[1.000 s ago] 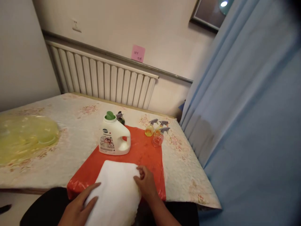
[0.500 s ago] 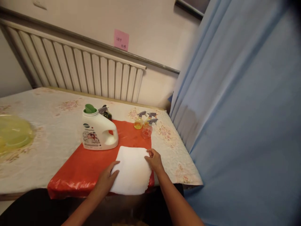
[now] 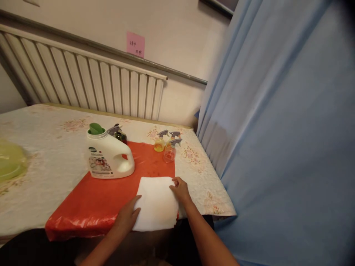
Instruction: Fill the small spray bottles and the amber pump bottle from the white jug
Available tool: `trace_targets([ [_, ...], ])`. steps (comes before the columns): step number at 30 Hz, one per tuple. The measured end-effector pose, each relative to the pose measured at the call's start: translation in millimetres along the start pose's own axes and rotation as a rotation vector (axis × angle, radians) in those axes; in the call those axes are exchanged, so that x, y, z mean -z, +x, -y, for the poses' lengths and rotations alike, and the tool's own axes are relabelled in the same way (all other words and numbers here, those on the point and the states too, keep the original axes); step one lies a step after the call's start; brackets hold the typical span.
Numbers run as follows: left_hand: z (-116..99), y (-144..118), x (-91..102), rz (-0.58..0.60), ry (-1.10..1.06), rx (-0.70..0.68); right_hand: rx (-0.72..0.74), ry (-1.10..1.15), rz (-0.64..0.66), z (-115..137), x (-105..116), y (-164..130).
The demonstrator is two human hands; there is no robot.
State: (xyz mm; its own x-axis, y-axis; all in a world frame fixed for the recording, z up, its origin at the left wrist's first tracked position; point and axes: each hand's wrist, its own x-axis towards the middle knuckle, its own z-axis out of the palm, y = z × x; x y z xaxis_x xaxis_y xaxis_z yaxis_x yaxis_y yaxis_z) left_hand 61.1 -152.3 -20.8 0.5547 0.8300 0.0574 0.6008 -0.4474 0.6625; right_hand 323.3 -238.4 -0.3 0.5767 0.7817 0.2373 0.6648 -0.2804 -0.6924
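Two hands on a folded white towel at the near table edge.

Left hand (image 3: pixel 128 217) flat on the towel (image 3: pixel 156 202) at its near left corner; right hand (image 3: pixel 181 190) gripping its far right edge. Towel lying on an orange sheet (image 3: pixel 97 201) spread over a floral tablecloth (image 3: pixel 50 166). White jug (image 3: pixel 108 158) with green cap standing upright on the sheet behind the towel, a dark spray bottle (image 3: pixel 118 133) just behind it. Three small spray bottles (image 3: pixel 166 145) clustered at the sheet's far right corner. Yellow lid (image 3: pixel 9 162) at far left. Radiator (image 3: pixel 83 87) along the wall, pink note (image 3: pixel 135 44) above, blue curtain (image 3: pixel 277 129) filling the right.
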Motion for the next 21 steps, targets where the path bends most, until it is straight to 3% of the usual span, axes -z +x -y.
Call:
trace_targets([
  [4, -2.0, -8.4, 2.7, 0.051, 0.134, -0.01, 0.04, -0.119, -0.086, 5.0, 0.9, -6.7],
  [7, -11.4, -11.8, 3.2, 0.023, 0.326, -0.115, 0.122, -0.178, -0.117, 18.8, -5.4, -11.8],
  [10, -17.4, -7.8, -6.6, -0.028, 0.45, -0.274, 0.243, -0.208, -0.05, 36.7, -23.0, -17.1],
  [12, -15.5, -3.8, -16.9, 0.002, 0.479, -0.346, 0.323, -0.222, 0.014, 45.3, -37.5, -22.0],
  [16, -1.7, 0.6, -33.2, 0.111, 0.506, -0.361, 0.423, -0.246, 0.119, 46.9, -58.7, -32.4],
  [21, 21.4, 1.8, -36.0, 0.123, 0.379, -0.323, 0.407, -0.239, 0.182, 39.7, -64.0, -34.5],
])
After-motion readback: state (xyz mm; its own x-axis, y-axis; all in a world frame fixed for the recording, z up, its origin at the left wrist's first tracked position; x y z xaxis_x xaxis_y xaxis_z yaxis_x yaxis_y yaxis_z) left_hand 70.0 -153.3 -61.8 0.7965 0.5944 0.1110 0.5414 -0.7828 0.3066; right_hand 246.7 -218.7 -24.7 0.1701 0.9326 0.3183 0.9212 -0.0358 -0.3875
